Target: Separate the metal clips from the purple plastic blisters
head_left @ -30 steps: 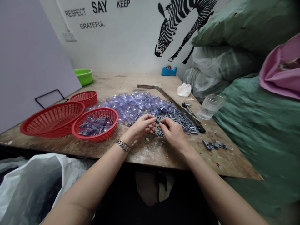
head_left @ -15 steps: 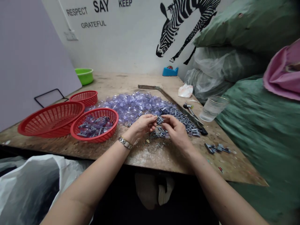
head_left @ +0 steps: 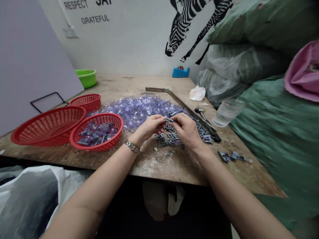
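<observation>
My left hand (head_left: 154,126) and my right hand (head_left: 184,128) meet over the near part of the table. Between their fingertips is a small grey part (head_left: 169,120), pinched from both sides. Beneath and beside my right hand lie many loose grey parts (head_left: 203,132). A heap of clear purple pieces (head_left: 139,109) spreads behind my left hand. To the left, a red basket (head_left: 97,146) holds purple pieces and grey parts mixed together. My left wrist wears a metal watch.
Two more red baskets (head_left: 47,127) stand at the left, with a green basin (head_left: 86,79) behind. A bent metal bar (head_left: 179,101), a glass (head_left: 228,113), a tool and dark pieces (head_left: 230,156) lie right. Green sacks (head_left: 276,122) flank the table.
The view has shifted slightly. The small grey part has turned between my fingertips, and my right fingers have closed in more tightly around it.
</observation>
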The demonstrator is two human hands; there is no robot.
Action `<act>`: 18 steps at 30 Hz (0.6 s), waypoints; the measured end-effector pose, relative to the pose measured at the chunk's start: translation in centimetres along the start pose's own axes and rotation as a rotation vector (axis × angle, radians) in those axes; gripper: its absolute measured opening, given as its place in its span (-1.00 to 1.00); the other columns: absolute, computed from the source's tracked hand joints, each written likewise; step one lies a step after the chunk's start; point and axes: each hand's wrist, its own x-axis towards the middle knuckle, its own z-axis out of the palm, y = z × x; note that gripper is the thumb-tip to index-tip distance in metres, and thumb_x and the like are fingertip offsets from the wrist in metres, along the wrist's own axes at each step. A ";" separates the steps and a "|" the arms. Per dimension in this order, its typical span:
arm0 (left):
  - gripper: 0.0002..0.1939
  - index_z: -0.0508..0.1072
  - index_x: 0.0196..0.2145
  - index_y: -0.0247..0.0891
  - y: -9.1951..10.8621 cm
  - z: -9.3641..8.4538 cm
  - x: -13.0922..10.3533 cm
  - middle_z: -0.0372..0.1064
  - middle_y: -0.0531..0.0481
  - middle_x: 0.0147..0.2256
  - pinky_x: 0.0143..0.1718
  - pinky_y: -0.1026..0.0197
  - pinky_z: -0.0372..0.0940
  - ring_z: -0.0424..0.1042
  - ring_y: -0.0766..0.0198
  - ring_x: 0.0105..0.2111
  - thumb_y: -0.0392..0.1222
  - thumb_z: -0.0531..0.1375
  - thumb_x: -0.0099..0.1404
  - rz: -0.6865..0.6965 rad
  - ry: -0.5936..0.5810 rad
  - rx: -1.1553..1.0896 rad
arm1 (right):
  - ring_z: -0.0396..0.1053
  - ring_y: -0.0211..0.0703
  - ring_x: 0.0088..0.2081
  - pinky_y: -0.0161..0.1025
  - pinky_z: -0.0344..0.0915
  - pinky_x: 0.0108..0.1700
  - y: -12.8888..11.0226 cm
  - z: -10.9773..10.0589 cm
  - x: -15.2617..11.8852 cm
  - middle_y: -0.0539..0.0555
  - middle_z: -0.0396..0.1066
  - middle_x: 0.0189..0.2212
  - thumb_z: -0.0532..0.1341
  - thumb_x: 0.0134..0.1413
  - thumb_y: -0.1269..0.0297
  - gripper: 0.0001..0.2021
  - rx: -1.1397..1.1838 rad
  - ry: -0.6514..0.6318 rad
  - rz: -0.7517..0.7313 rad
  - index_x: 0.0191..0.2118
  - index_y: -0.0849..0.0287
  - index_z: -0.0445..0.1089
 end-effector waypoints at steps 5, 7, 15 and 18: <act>-0.80 0.29 -0.52 -0.28 -0.7 -1.1 0.6 0.23 0.12 -0.61 -0.57 0.37 0.11 0.23 0.44 -0.63 -0.25 0.12 0.27 0.076 0.192 0.458 | 0.25 -0.23 -0.47 -0.28 0.16 -0.35 1.0 0.3 0.5 -0.04 0.34 -0.55 0.17 0.07 0.24 -0.88 0.057 -0.040 0.173 -0.43 0.14 0.32; -0.85 0.34 -0.51 -0.29 -1.2 -1.5 0.6 0.31 0.07 -0.55 -0.45 0.33 0.18 0.30 0.37 -0.52 -0.31 0.15 0.22 0.127 0.244 0.712 | 0.25 -0.23 -0.47 -0.28 0.15 -0.35 1.6 0.5 0.3 -0.04 0.34 -0.56 0.17 0.06 0.22 -0.87 0.104 -0.023 0.220 -0.43 0.15 0.32; -0.83 0.48 -0.32 -0.31 -2.9 -1.2 0.3 0.45 -0.14 -0.27 -0.18 0.20 0.25 0.40 0.17 -0.24 -0.29 0.08 0.26 0.125 0.174 1.359 | 0.31 -0.24 -0.52 -0.28 0.21 -0.41 2.8 1.3 -1.1 -0.08 0.29 -0.59 0.22 -0.06 0.17 -0.84 0.381 0.082 0.438 -0.46 0.13 0.28; -0.80 0.46 -0.28 -0.31 -2.6 -0.8 0.2 0.44 -0.15 -0.25 -0.17 0.20 0.26 0.40 0.17 -0.22 -0.31 0.03 0.29 0.152 0.142 1.462 | 0.29 -0.24 -0.51 -0.28 0.20 -0.40 3.1 1.1 -1.1 -0.08 0.27 -0.59 0.22 -0.06 0.18 -0.84 0.383 0.092 0.439 -0.47 0.13 0.29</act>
